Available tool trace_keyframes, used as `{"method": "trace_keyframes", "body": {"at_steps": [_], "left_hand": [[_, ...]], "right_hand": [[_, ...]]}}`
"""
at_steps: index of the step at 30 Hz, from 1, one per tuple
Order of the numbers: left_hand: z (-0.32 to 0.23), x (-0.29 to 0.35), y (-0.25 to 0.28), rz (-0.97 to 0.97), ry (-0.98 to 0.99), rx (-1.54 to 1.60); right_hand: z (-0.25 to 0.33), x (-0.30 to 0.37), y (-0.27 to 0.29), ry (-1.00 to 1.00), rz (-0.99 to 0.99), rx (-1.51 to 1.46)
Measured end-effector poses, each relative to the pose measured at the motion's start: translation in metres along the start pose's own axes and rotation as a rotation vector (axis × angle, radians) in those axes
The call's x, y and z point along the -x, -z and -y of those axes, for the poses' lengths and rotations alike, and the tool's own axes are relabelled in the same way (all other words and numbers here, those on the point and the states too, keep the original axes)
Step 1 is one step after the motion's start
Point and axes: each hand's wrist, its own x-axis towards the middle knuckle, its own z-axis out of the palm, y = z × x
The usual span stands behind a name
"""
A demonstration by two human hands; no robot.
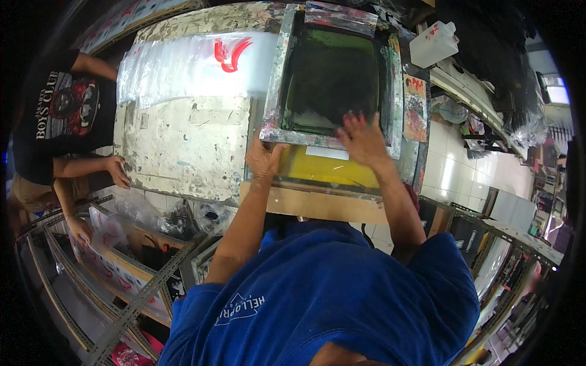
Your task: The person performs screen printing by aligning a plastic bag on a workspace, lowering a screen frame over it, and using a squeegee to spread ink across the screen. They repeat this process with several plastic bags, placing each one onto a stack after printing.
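- At about half past 9 from the middle of the view, a co-worker in a printed black T-shirt (pixel 64 116) is seen, one of whose hands (pixel 118 171) is held at the near-left edge of a large paint-flecked, off-white board (pixel 183 149).
- At 8 o'clock, a grey perforated-metal rack (pixel 143 285) is placed; another hand (pixel 80 230) is lowered beside it, and whose it is cannot be told.
- Between 10 and 11 o'clock, the board's far part is covered by clear plastic sheets (pixel 165 67), marked in red.
- Near the middle, the person's left hand (pixel 264 161) is set at the 7 o'clock corner of a paint-stained rectangular screen frame with a dark green mesh (pixel 329 79); its fingers are partly hidden, so how firmly they are closed cannot be told.
- The screen frame itself is located at 1 o'clock, above a flat yellow panel (pixel 329 172), below which a light-brown wooden board (pixel 323 204) is laid.
- At the frame's 5 o'clock edge, the person's right hand (pixel 366 141) is blurred, its red-tipped fingers spread wide, nothing grasped; whether the frame is touched cannot be told.
- Between 1 and 2 o'clock, a translucent white plastic jug (pixel 434 44) is stood.
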Motion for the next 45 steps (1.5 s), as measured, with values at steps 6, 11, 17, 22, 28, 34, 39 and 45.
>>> {"method": "trace_keyframes", "body": {"at_steps": [6,11,17,22,28,34,39,45], "left_hand": [[-0.009,-0.003,-0.014,0.042,-0.047,0.055],[-0.013,0.0,-0.003,0.029,0.001,-0.055],[-0.013,0.002,-0.001,0.019,-0.029,0.021],[-0.011,-0.003,-0.011,0.024,-0.097,0.009],[-0.004,0.001,-0.004,-0.009,-0.068,-0.026],[-0.003,0.0,-0.007,0.014,-0.04,-0.011],[-0.008,-0.003,-0.011,0.03,-0.059,-0.015],[-0.014,0.0,0.0,0.053,0.012,-0.017]], "right_hand": [[-0.099,-0.121,0.031,-0.324,-0.268,0.142],[-0.045,-0.057,0.012,-0.239,-0.136,0.169],[-0.024,-0.033,-0.01,-0.324,-0.206,0.103],[-0.1,-0.138,0.02,-0.431,-0.26,0.118],[-0.023,-0.031,0.003,-0.321,-0.115,0.113],[-0.049,-0.062,-0.017,-0.341,-0.333,0.067],[-0.112,-0.137,0.02,-0.369,-0.259,0.121],[-0.015,-0.012,-0.012,-0.021,-0.133,-0.046]]}}
